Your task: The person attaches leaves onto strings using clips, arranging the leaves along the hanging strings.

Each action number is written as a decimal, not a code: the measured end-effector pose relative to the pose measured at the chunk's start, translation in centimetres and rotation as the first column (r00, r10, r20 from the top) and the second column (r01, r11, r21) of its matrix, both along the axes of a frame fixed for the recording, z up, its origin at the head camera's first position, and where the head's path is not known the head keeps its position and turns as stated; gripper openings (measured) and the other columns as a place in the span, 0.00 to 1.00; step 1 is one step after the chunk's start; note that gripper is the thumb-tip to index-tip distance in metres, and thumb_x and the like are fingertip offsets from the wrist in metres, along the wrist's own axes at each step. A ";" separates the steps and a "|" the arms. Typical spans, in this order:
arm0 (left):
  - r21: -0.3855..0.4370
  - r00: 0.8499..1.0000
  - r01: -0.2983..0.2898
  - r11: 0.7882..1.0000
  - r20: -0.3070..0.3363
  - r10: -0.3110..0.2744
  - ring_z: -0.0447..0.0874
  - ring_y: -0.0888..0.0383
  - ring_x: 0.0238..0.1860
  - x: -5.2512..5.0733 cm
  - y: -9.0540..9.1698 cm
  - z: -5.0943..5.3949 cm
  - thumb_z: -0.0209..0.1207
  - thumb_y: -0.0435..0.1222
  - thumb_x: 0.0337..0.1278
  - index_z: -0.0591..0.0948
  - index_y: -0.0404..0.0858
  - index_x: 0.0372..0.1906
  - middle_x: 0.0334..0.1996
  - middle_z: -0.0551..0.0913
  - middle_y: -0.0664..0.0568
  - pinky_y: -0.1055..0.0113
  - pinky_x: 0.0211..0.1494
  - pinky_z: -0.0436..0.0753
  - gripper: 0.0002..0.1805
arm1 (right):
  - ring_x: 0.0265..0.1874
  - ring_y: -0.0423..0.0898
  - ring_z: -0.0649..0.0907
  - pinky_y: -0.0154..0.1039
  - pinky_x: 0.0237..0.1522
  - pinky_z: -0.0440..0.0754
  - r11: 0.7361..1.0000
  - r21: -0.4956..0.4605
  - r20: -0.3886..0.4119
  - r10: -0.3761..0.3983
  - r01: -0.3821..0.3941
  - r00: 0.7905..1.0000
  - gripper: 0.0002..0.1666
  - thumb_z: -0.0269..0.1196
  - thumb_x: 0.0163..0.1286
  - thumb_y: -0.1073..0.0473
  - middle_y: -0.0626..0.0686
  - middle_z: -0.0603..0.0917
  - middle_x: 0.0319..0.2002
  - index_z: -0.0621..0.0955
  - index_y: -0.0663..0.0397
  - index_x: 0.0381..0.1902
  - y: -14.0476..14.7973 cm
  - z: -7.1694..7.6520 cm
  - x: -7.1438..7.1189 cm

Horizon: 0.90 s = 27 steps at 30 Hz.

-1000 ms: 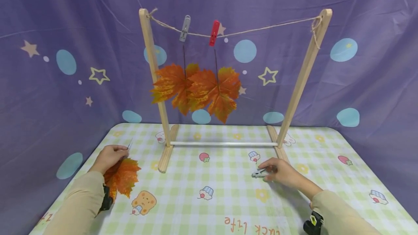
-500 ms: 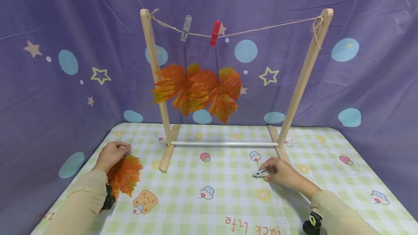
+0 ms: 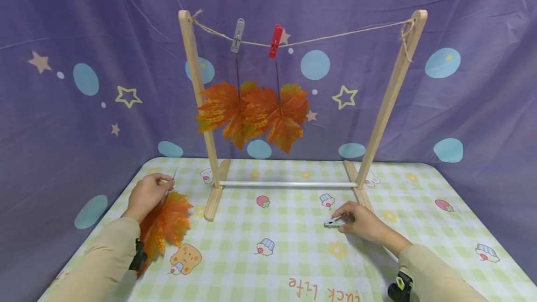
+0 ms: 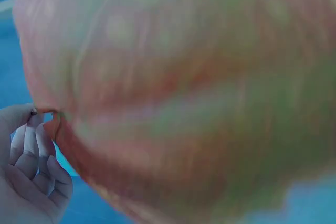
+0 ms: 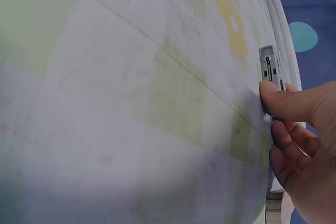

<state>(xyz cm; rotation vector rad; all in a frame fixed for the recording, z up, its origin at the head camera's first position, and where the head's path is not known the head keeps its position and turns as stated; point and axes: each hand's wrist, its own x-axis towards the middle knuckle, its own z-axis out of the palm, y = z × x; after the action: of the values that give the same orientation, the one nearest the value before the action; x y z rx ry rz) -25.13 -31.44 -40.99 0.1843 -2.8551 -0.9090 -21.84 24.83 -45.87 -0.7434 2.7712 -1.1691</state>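
Note:
At the left of the table my left hand (image 3: 148,195) pinches the stem of an orange maple leaf (image 3: 174,223), whose blade hangs below the fingers. In the left wrist view that leaf (image 4: 173,93) fills most of the picture, blurred. My right hand (image 3: 362,220) holds a grey clothespin (image 3: 334,222) between thumb and fingers, low over the table; the right wrist view has the clothespin (image 5: 268,64) beyond the thumb. Two more orange leaves hang by their stems from a twine line (image 3: 335,36), under a grey clothespin (image 3: 237,35) and a red clothespin (image 3: 275,41).
A wooden frame stands at the back, with a left post (image 3: 195,83), a right post (image 3: 390,101) and a white crossbar (image 3: 289,184). Its feet rest on a checked tablecloth (image 3: 293,236). A purple curtain (image 3: 482,106) surrounds the table's back and sides.
My left hand has risen and moved slightly right and away from me, bringing the leaf along. The right hand stays in place with its clothespin.

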 end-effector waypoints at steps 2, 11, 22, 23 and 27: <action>-0.017 1.000 0.008 1.000 -0.012 -0.008 0.73 0.54 0.19 0.1 0.2 0.4 0.55 0.49 0.71 0.83 0.33 0.51 0.29 0.85 0.50 0.60 0.24 0.70 0.22 | 0.32 0.41 0.74 0.34 0.33 0.72 1.000 0.002 -0.002 -0.004 0.004 1.000 0.16 0.74 0.54 0.69 0.47 0.79 0.35 0.85 0.57 0.42 0.0 0.0 0.0; -0.086 0.999 0.027 0.996 -0.039 -0.031 0.72 0.55 0.17 1.3 0.9 2.1 0.56 0.50 0.69 0.85 0.38 0.48 0.27 0.85 0.52 0.61 0.20 0.68 0.20 | 0.32 0.41 0.73 0.34 0.33 0.73 1.000 0.002 -0.001 -0.013 0.013 1.000 0.16 0.74 0.54 0.69 0.47 0.78 0.35 0.85 0.57 0.41 -0.2 -0.1 0.0; -0.119 0.995 0.074 0.990 -0.061 -0.082 0.74 0.56 0.20 3.7 2.7 3.9 0.56 0.55 0.68 0.85 0.41 0.48 0.36 0.88 0.47 0.61 0.20 0.69 0.22 | 0.32 0.41 0.75 0.36 0.34 0.74 1.000 0.010 -0.032 -0.024 0.024 0.999 0.15 0.75 0.53 0.69 0.47 0.80 0.35 0.85 0.57 0.40 -0.4 0.0 0.4; -0.116 0.995 0.077 0.990 -0.060 -0.085 0.75 0.57 0.21 3.9 2.9 4.0 0.56 0.55 0.68 0.85 0.41 0.48 0.37 0.88 0.46 0.61 0.21 0.70 0.22 | 0.33 0.41 0.75 0.36 0.35 0.74 1.000 0.012 -0.031 -0.025 0.025 0.999 0.15 0.75 0.53 0.68 0.47 0.80 0.35 0.85 0.56 0.39 -0.4 0.0 0.4; -0.107 0.994 0.088 0.990 -0.059 -0.095 0.78 0.58 0.22 4.4 3.6 4.6 0.57 0.56 0.66 0.85 0.41 0.49 0.39 0.88 0.44 0.61 0.23 0.72 0.24 | 0.33 0.42 0.76 0.36 0.34 0.75 1.000 0.010 -0.027 -0.025 0.025 0.999 0.15 0.75 0.53 0.69 0.48 0.80 0.36 0.85 0.57 0.39 -0.3 0.1 0.4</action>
<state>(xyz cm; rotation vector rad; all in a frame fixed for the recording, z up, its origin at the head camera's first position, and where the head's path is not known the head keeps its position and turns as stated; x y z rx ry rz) -20.74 -27.80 -36.44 0.0123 -2.8630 -0.7644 -21.42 24.49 -45.74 -0.7313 2.8146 -1.1561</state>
